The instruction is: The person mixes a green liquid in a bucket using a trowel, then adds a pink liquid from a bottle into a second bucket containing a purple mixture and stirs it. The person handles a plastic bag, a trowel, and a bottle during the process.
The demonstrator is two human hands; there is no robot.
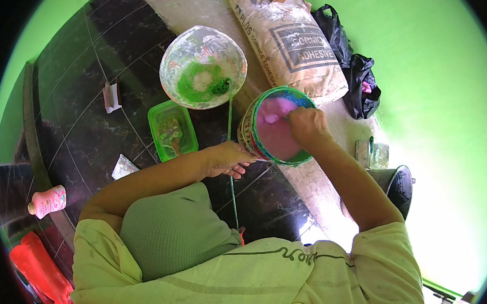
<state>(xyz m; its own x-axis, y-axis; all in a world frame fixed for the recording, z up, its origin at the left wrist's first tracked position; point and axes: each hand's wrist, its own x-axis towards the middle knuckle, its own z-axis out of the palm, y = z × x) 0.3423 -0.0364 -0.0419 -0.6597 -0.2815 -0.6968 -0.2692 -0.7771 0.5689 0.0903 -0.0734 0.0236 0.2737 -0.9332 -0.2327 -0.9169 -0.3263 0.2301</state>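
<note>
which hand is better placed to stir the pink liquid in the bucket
Right, most likely: the right hand reaches over the pink liquid inside the round, green-rimmed plastic bucket. The left hand is outside, by the bucket's near-left wall, so it seems better placed for steadying.

The bucket (pixel 247 131) is flanked by the left hand (pixel 229 159) at its near-left side, and the right hand (pixel 310 127) is held at the right of its mouth — over the liquid (pixel 280 142) contained inside. Behind it the sack (pixel 294 52) is laid, with two plastic bags (pixel 363 87) placed along the sack's right side, while to the bucket's left the basin (pixel 173 58) is set, the head of a long-handled tool (pixel 230 118) being rested in it. The tub (pixel 153 130) is placed before the basin, a small carton (pixel 112 97) farther left, and a bottle (pixel 48 202) at far left.
</note>
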